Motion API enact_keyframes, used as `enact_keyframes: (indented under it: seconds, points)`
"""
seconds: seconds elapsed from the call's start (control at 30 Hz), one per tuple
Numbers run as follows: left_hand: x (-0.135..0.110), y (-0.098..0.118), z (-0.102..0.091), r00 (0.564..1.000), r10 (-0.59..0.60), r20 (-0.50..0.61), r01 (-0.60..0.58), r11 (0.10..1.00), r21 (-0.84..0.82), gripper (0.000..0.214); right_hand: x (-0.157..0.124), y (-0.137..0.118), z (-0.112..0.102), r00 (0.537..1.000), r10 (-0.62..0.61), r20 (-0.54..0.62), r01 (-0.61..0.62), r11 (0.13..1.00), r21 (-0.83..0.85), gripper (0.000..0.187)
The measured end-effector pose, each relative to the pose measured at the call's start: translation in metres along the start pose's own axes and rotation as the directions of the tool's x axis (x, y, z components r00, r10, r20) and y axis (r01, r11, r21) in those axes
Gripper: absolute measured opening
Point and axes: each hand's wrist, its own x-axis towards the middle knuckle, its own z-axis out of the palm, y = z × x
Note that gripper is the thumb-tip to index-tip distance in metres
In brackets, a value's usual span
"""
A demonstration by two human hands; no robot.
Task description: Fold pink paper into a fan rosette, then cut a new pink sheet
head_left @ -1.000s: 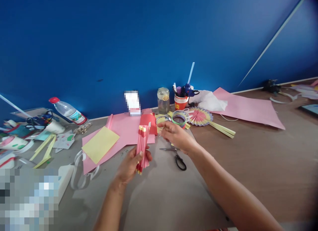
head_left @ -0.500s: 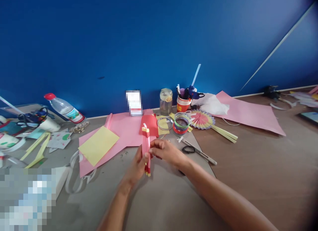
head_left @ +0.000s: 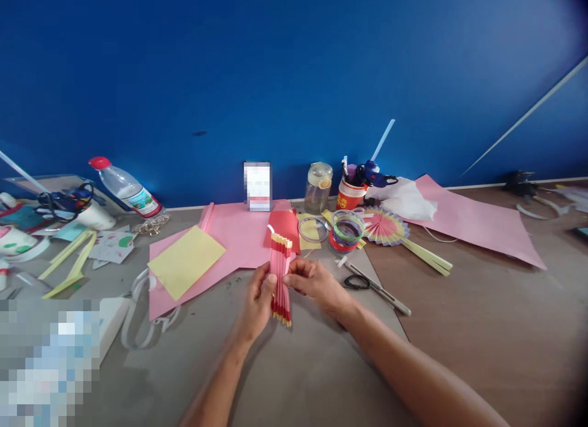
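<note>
Between my hands is a pleated paper strip (head_left: pixel 280 280), pink in the middle with red and yellow bands at both ends, held upright and partly fanned. My left hand (head_left: pixel 260 298) pinches its left edge, thumb in front. On the other edge, my right hand (head_left: pixel 316 286) grips the folds between thumb and fingers. Just behind the strip lies a red paper piece (head_left: pixel 283 225) on a large pink sheet (head_left: pixel 234 231). A yellow square of paper (head_left: pixel 187 261) rests on that sheet to the left. Right of my right hand lie black-handled scissors (head_left: pixel 357 282) and a long grey-white tool (head_left: pixel 386 296).
Rolls of tape (head_left: pixel 346 231), a glass jar (head_left: pixel 318 188) and a red cup of tools (head_left: pixel 351 193) stand at the back. A folded paper rosette (head_left: pixel 386 226) lies right of them. A plastic bottle (head_left: pixel 128 188) leans at left. A phone (head_left: pixel 258 187) stands against the blue wall.
The pleated strip has spread wider as my hands moved slightly apart on its two edges. The whole view has shifted a little, so things on the table appear further right.
</note>
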Motion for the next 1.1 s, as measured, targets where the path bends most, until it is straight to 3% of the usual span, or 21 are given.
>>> enact_keyframes:
  seconds: [0.27, 0.57, 0.7, 0.83, 0.97, 1.1]
  points:
    - [-0.001, 0.001, 0.003, 0.987, 0.086, -0.139, -0.067, 0.989, 0.131, 0.033, 0.004, 0.008, 0.001, 0.999, 0.002, -0.042, -0.001, 1.000, 0.015, 0.035]
    - [-0.004, 0.008, 0.003, 0.987, -0.061, -0.145, 0.078, 0.991, 0.109, 0.033, 0.007, 0.016, 0.000, 0.996, 0.006, -0.087, -0.004, 1.000, 0.025, 0.033]
    - [-0.002, 0.002, 0.004, 0.978, -0.099, -0.186, 0.095, 0.995, -0.028, 0.023, 0.007, 0.016, 0.000, 0.995, 0.017, -0.095, -0.017, 1.000, 0.008, 0.033]
    - [0.000, -0.009, 0.003, 0.956, -0.178, -0.235, 0.124, 0.966, -0.226, 0.035, 0.007, 0.018, 0.000, 0.993, 0.003, -0.117, -0.004, 1.000, -0.005, 0.030]
    - [0.002, -0.009, 0.003, 0.937, -0.276, -0.214, 0.192, 0.919, -0.345, 0.048, 0.008, 0.023, 0.000, 0.991, -0.001, -0.131, -0.002, 1.000, -0.024, 0.031]
    - [0.002, -0.006, 0.003, 0.940, -0.308, -0.144, 0.232, 0.891, -0.390, 0.039, 0.008, 0.026, 0.001, 0.993, -0.010, -0.117, 0.011, 1.000, 0.009, 0.031]
